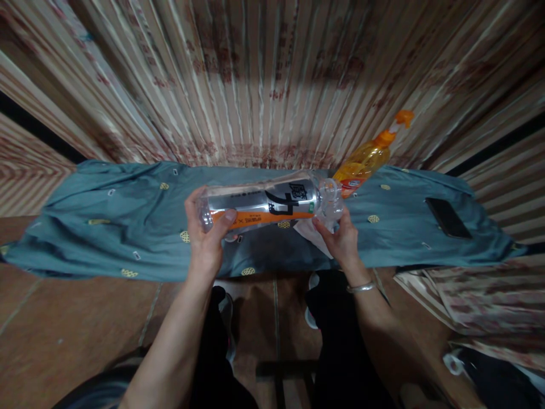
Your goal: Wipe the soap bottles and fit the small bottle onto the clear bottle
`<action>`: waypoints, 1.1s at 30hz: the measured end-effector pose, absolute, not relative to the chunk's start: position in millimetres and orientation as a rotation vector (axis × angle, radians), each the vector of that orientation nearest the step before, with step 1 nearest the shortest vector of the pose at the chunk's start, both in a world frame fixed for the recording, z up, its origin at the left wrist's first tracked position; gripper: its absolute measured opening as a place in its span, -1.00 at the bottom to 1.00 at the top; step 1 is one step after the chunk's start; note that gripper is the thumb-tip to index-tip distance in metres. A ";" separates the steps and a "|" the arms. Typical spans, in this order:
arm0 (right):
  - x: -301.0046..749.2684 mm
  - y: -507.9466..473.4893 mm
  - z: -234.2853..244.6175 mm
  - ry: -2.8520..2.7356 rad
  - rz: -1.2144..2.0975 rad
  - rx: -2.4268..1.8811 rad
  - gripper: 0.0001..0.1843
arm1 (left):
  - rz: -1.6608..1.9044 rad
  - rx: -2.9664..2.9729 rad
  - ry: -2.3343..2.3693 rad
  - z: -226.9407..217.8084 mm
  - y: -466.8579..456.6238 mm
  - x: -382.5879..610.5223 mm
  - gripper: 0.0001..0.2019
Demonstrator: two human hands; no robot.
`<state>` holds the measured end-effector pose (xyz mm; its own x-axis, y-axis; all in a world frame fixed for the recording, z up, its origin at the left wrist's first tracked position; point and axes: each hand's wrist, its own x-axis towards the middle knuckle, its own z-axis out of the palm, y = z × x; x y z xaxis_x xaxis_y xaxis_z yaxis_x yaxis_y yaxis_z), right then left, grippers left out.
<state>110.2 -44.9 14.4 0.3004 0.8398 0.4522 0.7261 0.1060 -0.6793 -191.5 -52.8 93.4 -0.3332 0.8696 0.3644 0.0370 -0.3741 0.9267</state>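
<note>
A clear plastic bottle (264,201) with a silver and orange label lies sideways in the air above the cloth-covered table. My left hand (206,238) wraps round its left end, the thumb resting on the label's orange band. At the other end, my right hand (343,238) has its fingers closed on the clear plastic end; I cannot tell whether that end is the neck or a separate clear piece. A white sheet, perhaps a tissue (313,237), lies partly under the bottle and right hand. Behind the right hand stands a pump bottle (361,162) of yellow-orange liquid.
A green-blue cloth (140,227) with yellow pineapple prints covers the long, narrow table. On its right part lies a black phone (448,217). A striped curtain (264,79) hangs right behind the table. Below are a tiled floor (128,312) and my legs.
</note>
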 end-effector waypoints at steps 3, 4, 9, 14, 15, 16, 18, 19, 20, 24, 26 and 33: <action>110.3 -45.1 14.4 -1.457 0.147 -1.647 -0.21 | 1.786 1.199 1.226 96.9 -53.3 -189.1 -0.29; 110.3 -45.1 14.4 -1.458 0.145 -1.650 -0.21 | 1.790 1.193 1.228 97.8 -53.5 -188.6 -0.28; 110.2 -45.4 15.0 -1.455 0.145 -1.660 -0.20 | 1.792 1.180 1.235 99.8 -53.8 -188.2 -0.26; 110.0 -44.9 14.9 -1.445 0.157 -1.670 -0.18 | 1.810 1.160 1.219 97.5 -53.1 -189.5 -0.25; 110.1 -44.7 14.7 -1.443 0.155 -1.672 -0.18 | 1.807 1.160 1.224 96.7 -53.0 -189.8 -0.25; 110.2 -44.6 14.4 -1.442 0.152 -1.672 -0.18 | 1.801 1.170 1.231 96.1 -52.8 -190.0 -0.25; 110.5 -44.5 14.0 -1.447 0.151 -1.665 -0.18 | 1.785 1.197 1.244 95.2 -52.7 -190.3 -0.27; 110.7 -44.5 13.8 -1.449 0.152 -1.663 -0.19 | 1.781 1.208 1.248 95.0 -52.7 -190.2 -0.27; 110.8 -44.6 13.7 -1.452 0.154 -1.662 -0.19 | 1.777 1.212 1.247 94.9 -52.7 -190.0 -0.28; 111.1 -44.7 13.3 -1.454 0.148 -1.658 -0.19 | 1.786 1.219 1.241 95.1 -52.2 -189.2 -0.28; 111.4 -44.7 13.1 -1.455 0.146 -1.657 -0.18 | 1.791 1.230 1.241 95.2 -51.8 -189.0 -0.29; 111.3 -44.3 12.9 -1.448 0.155 -1.661 -0.18 | 1.797 1.187 1.202 97.1 -53.0 -188.1 -0.31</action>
<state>111.3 -44.3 12.9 0.3067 0.8428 0.4423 0.7300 0.0899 -0.6775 -188.1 -53.0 97.1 -0.3681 0.8731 0.3196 -0.0380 -0.3576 0.9331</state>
